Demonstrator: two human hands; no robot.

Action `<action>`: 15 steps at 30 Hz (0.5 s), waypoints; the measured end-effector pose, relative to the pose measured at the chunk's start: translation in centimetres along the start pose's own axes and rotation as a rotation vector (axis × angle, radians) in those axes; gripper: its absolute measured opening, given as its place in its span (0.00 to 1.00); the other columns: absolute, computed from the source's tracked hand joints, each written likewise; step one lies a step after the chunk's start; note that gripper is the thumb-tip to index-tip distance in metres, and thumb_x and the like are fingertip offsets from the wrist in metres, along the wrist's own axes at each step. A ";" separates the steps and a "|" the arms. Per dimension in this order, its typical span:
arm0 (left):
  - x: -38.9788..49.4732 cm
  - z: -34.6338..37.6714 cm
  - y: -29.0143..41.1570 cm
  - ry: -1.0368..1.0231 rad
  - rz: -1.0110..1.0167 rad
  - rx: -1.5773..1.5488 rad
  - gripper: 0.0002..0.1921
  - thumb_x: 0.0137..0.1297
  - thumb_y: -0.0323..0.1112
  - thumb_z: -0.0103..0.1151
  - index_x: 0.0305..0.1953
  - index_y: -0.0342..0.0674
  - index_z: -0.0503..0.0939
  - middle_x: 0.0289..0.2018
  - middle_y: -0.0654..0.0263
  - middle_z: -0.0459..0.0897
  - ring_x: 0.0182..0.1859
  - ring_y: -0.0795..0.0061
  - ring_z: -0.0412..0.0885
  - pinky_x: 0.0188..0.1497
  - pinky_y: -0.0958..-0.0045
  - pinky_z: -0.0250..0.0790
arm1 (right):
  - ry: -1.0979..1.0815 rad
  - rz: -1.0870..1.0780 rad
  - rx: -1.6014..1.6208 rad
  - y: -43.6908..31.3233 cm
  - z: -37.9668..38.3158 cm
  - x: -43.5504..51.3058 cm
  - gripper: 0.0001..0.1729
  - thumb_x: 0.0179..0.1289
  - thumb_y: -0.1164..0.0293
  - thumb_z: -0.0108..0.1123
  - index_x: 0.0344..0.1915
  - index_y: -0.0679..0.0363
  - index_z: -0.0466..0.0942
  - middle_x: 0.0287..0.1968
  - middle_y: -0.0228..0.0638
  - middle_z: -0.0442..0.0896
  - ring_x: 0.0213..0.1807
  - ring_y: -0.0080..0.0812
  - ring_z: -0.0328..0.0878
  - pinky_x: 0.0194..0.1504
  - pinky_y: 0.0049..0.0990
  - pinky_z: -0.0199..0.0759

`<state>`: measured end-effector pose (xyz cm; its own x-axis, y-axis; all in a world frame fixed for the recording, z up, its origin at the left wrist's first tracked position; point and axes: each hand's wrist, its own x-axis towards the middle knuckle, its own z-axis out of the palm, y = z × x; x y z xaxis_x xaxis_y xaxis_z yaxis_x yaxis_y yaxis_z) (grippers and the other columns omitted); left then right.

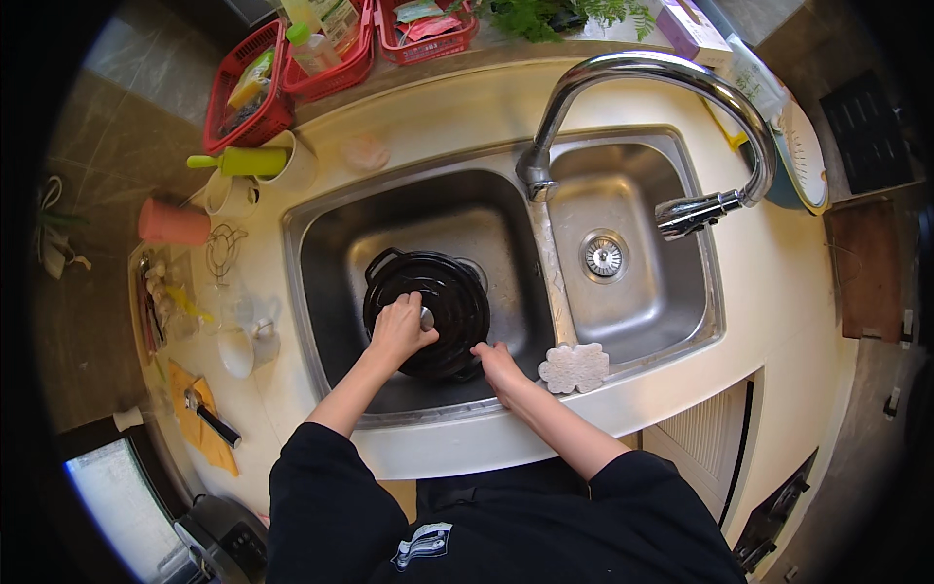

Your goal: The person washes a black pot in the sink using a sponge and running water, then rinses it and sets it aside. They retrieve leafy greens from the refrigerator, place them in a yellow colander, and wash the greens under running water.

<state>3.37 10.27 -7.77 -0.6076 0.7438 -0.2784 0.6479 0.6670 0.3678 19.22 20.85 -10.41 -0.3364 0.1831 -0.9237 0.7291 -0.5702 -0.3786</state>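
Note:
A black lidded pot (445, 292) rests in the left basin of a steel double sink (511, 226). My left hand (401, 327) is over the lid, its fingers and thumb around the round metal knob (427, 318). At the pot's lower right edge is my right hand (500, 369), fingertips close to the rim; whether they touch or grip it cannot be made out. A pale flower-shaped sponge (574, 367) lies on the front end of the sink divider, right of my right hand.
The chrome faucet (642, 62) arches over the right basin. Left on the counter stand a white mug (237, 350), a pink cup (174, 223) and a peeler-like tool (211, 420) on an orange cloth (182, 379). Red baskets (277, 109) line the back.

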 end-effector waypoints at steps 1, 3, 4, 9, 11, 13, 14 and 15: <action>0.1 0.0 0.0 -0.001 0.001 -0.006 0.20 0.38 0.36 0.64 0.33 0.31 0.71 0.30 0.46 0.78 0.33 0.46 0.78 0.36 0.56 0.74 | -0.004 0.012 0.005 0.2 0.1 0.5 0.39 0.53 0.61 0.53 0.57 0.77 0.55 0.56 0.57 0.60 0.57 0.43 0.57 0.56 0.30 0.51; 0.2 0.0 0.0 -0.001 0.000 -0.017 0.20 0.38 0.36 0.64 0.33 0.31 0.71 0.31 0.46 0.78 0.33 0.46 0.78 0.36 0.56 0.74 | -0.005 0.041 0.002 0.5 0.1 1.1 0.32 0.54 0.60 0.53 0.54 0.69 0.58 0.40 0.42 0.62 0.36 0.30 0.56 0.36 0.27 0.49; 0.2 0.1 -0.1 -0.007 -0.006 -0.010 0.20 0.38 0.36 0.64 0.33 0.30 0.71 0.30 0.45 0.78 0.33 0.46 0.78 0.36 0.56 0.74 | -0.003 0.056 -0.007 0.6 0.1 1.2 0.28 0.55 0.59 0.53 0.52 0.63 0.59 0.30 0.33 0.62 0.22 0.21 0.55 0.22 0.24 0.48; 0.3 0.5 -0.7 -0.004 0.009 -0.014 0.20 0.38 0.35 0.63 0.32 0.29 0.72 0.30 0.45 0.78 0.32 0.46 0.78 0.36 0.56 0.74 | 0.015 0.075 0.011 0.6 0.3 1.3 0.29 0.56 0.59 0.53 0.53 0.63 0.59 0.35 0.36 0.66 0.25 0.24 0.60 0.25 0.24 0.54; 0.3 0.5 -0.8 0.004 0.013 -0.011 0.19 0.38 0.35 0.62 0.32 0.29 0.72 0.30 0.45 0.78 0.32 0.45 0.78 0.36 0.56 0.74 | 0.024 0.067 0.009 1.1 0.4 1.9 0.30 0.56 0.59 0.54 0.54 0.64 0.59 0.40 0.39 0.68 0.26 0.27 0.63 0.28 0.24 0.58; 0.3 0.8 -1.1 -0.012 0.008 -0.002 0.21 0.40 0.39 0.64 0.33 0.29 0.73 0.30 0.46 0.78 0.34 0.48 0.78 0.38 0.57 0.73 | 0.043 0.050 -0.003 1.2 0.7 2.3 0.31 0.56 0.59 0.55 0.55 0.63 0.59 0.44 0.42 0.70 0.28 0.30 0.65 0.32 0.24 0.63; 0.3 0.9 -1.3 -0.020 0.006 0.002 0.22 0.41 0.41 0.65 0.34 0.30 0.73 0.30 0.47 0.79 0.35 0.49 0.78 0.38 0.57 0.73 | 0.032 0.079 0.020 1.3 0.6 2.4 0.31 0.57 0.59 0.55 0.55 0.64 0.59 0.46 0.42 0.71 0.29 0.31 0.67 0.34 0.26 0.65; 0.4 0.2 -1.2 -0.064 0.002 -0.006 0.24 0.42 0.45 0.66 0.34 0.30 0.73 0.30 0.48 0.79 0.36 0.50 0.78 0.40 0.58 0.72 | 0.028 0.111 0.043 0.4 0.5 1.6 0.30 0.58 0.60 0.56 0.55 0.64 0.60 0.47 0.43 0.71 0.30 0.32 0.69 0.36 0.27 0.67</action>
<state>2.45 9.83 -8.51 -0.5752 0.7466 -0.3341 0.6466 0.6652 0.3734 18.71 20.53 -12.01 -0.2377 0.1383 -0.9614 0.7349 -0.6216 -0.2712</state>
